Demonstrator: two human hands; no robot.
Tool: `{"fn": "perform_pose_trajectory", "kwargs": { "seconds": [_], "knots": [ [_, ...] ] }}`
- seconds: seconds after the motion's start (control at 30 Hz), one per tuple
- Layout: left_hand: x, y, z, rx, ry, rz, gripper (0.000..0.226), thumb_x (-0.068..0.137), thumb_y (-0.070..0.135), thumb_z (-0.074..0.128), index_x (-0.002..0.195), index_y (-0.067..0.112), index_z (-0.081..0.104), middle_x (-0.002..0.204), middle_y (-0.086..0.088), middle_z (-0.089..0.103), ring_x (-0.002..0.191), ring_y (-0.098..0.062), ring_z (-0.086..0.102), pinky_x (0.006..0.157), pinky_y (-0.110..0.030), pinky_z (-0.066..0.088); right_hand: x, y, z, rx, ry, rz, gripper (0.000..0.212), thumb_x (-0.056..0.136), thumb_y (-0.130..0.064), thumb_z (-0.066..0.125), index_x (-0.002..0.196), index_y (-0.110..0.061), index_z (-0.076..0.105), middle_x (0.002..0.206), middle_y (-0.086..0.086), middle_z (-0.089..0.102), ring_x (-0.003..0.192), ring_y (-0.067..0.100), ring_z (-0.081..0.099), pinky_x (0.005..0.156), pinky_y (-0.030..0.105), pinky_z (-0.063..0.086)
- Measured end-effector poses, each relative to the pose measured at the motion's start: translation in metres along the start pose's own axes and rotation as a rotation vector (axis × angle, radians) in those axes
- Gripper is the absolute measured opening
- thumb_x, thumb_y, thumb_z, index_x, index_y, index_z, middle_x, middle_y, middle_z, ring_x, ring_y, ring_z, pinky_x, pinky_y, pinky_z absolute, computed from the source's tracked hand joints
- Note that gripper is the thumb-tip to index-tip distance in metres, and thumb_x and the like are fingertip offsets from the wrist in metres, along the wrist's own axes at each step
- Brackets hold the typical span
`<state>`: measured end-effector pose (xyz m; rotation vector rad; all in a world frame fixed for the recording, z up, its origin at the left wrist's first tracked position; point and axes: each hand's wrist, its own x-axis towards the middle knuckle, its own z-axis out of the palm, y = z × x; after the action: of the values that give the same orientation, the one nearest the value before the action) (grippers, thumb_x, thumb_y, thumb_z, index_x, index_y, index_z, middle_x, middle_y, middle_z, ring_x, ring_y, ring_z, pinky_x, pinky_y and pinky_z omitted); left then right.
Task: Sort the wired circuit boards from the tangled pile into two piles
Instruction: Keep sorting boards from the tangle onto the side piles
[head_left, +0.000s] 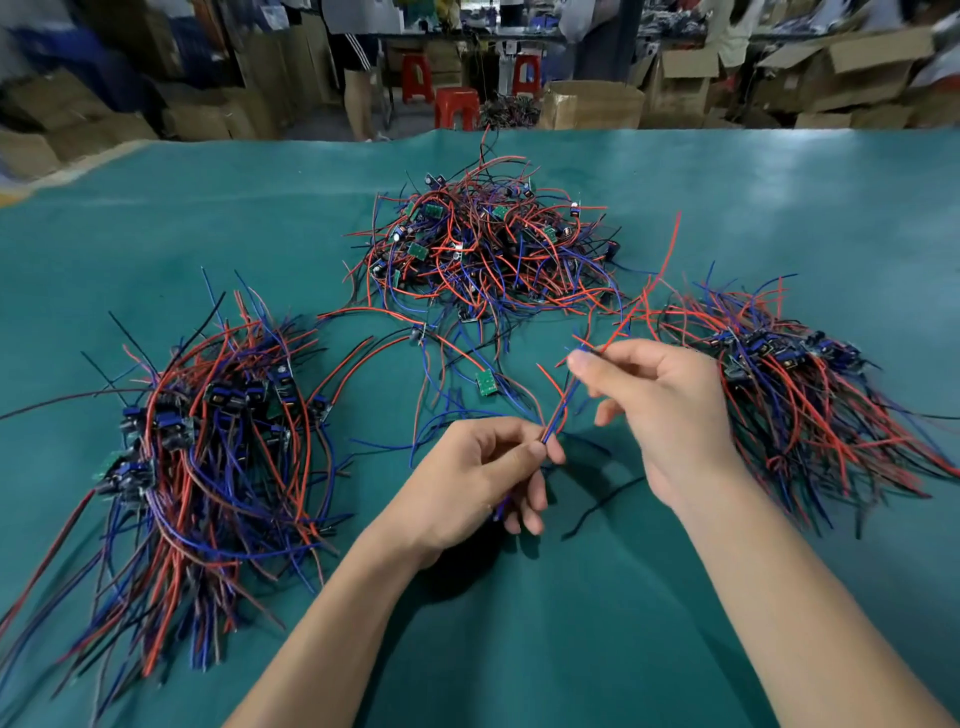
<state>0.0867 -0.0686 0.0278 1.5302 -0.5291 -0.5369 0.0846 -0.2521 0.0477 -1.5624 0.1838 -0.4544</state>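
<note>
Head view: a thin bundle of red and blue wires (557, 415) is pinched low by the left hand (475, 475) and higher by the right hand (660, 400), each grip clamped on it above the worktop (156, 234). The leads are judged light and limp, prone to snag; hold is best taken near a board (485, 383). The tangled pile (488, 249) lies behind, sorted piles left (208, 457) and right (795, 384).

Left hand (483, 467) fingertips pinched, right hand (660, 400) raised, thumb and forefinger pinched, bare forearms extended
</note>
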Motion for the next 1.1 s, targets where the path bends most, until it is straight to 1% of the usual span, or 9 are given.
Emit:
{"fn": "perform_pose_trajectory", "kwargs": {
  "seconds": [0.27, 0.33, 0.5, 0.6, 0.67, 0.77, 0.93, 1.0, 1.1],
  "knots": [
    [-0.002, -0.001, 0.0, 0.031, -0.013, -0.004, 0.026, 0.097, -0.008, 0.045, 0.087, 0.007, 0.063, 0.076, -0.009, 0.07, 0.06, -0.016, 0.064, 0.052, -0.021, 0.046, 0.026, -0.044, -0.052, 0.291, 0.271, 0.115, 0.015, 0.092, -0.016, 0.069, 0.079, -0.013, 0.065, 0.059, -0.001, 0.063, 0.05, 0.01, 0.058, 0.039, 0.02, 0.039],
    [0.0, -0.002, 0.001, -0.013, 0.032, -0.013, 0.024, 0.096, -0.009, 0.045, 0.09, 0.004, 0.064, 0.077, -0.011, 0.07, 0.059, -0.016, 0.063, 0.05, -0.021, 0.046, 0.039, -0.062, -0.077, 0.191, 0.291, 0.088, 0.017, 0.089, -0.023, 0.068, 0.075, -0.017, 0.062, 0.054, -0.003, 0.062, 0.044, 0.01, 0.058, 0.035, 0.017, 0.034],
    [0.006, -0.006, 0.001, -0.094, 0.15, -0.026, 0.019, 0.093, -0.01, 0.047, 0.101, -0.005, 0.064, 0.075, -0.013, 0.068, 0.056, -0.017, 0.061, 0.045, -0.021, 0.046, 0.079, -0.089, -0.143, -0.81, 0.077, 0.092, 0.03, 0.075, -0.041, 0.077, 0.067, -0.013, 0.07, 0.051, 0.001, 0.066, 0.041, 0.012, 0.058, 0.04, 0.017, 0.032],
    [0.007, -0.007, 0.002, -0.088, 0.2, -0.027, 0.021, 0.091, -0.013, 0.046, 0.095, -0.003, 0.064, 0.073, -0.013, 0.066, 0.054, -0.016, 0.06, 0.043, -0.021, 0.046, 0.101, -0.083, -0.153, -1.526, -0.028, 0.224, 0.057, 0.083, -0.063, 0.071, 0.061, -0.011, 0.066, 0.055, 0.005, 0.067, 0.062, 0.026, 0.066, 0.058, 0.027, 0.044],
    [0.008, -0.007, 0.002, -0.08, 0.21, -0.028, 0.024, 0.09, -0.013, 0.045, 0.091, 0.001, 0.064, 0.072, -0.013, 0.066, 0.053, -0.016, 0.06, 0.042, -0.022, 0.045, 0.104, -0.078, -0.138, -1.687, -0.014, 0.149, 0.057, 0.081, -0.069, 0.069, 0.062, -0.016, 0.061, 0.074, 0.013, 0.069, 0.081, 0.033, 0.069, 0.074, 0.033, 0.055],
    [0.008, -0.008, 0.002, -0.055, 0.226, -0.03, 0.024, 0.09, -0.013, 0.043, 0.091, 0.003, 0.06, 0.071, -0.012, 0.066, 0.053, -0.018, 0.059, 0.041, -0.023, 0.045, 0.089, -0.069, -0.076, -1.521, -0.059, -0.145, 0.033, 0.077, -0.061, 0.069, 0.068, -0.031, 0.062, 0.088, 0.009, 0.074, 0.089, 0.033, 0.07, 0.081, 0.042, 0.059],
    [0.008, -0.01, 0.001, -0.039, 0.407, -0.013, 0.023, 0.088, -0.011, 0.045, 0.093, 0.009, 0.035, 0.066, -0.014, 0.067, 0.04, -0.025, 0.05, 0.038, -0.028, 0.038, 0.046, -0.027, 0.055, -1.192, -0.603, -0.413, 0.025, 0.081, -0.041, 0.076, 0.102, -0.028, 0.072, 0.092, -0.004, 0.067, 0.093, 0.022, 0.065, 0.085, 0.032, 0.05],
    [0.01, -0.012, 0.0, -0.031, 0.444, -0.013, 0.024, 0.087, -0.01, 0.044, 0.092, 0.011, 0.033, 0.064, -0.013, 0.067, 0.037, -0.025, 0.048, 0.04, -0.029, 0.037, 0.043, -0.005, 0.076, -1.234, -0.637, -0.414, 0.031, 0.089, -0.036, 0.073, 0.116, -0.022, 0.068, 0.102, 0.001, 0.054, 0.11, 0.027, 0.057, 0.093, 0.037, 0.047],
    [0.012, -0.013, 0.0, -0.01, 0.454, -0.016, 0.021, 0.085, -0.005, 0.046, 0.093, 0.011, 0.034, 0.064, -0.009, 0.067, 0.04, -0.026, 0.05, 0.042, -0.029, 0.039, 0.047, 0.012, 0.076, -1.206, -0.565, -0.441, 0.022, 0.094, -0.033, 0.068, 0.111, -0.018, 0.071, 0.1, 0.003, 0.053, 0.109, 0.031, 0.056, 0.089, 0.038, 0.044]
  ]
}}
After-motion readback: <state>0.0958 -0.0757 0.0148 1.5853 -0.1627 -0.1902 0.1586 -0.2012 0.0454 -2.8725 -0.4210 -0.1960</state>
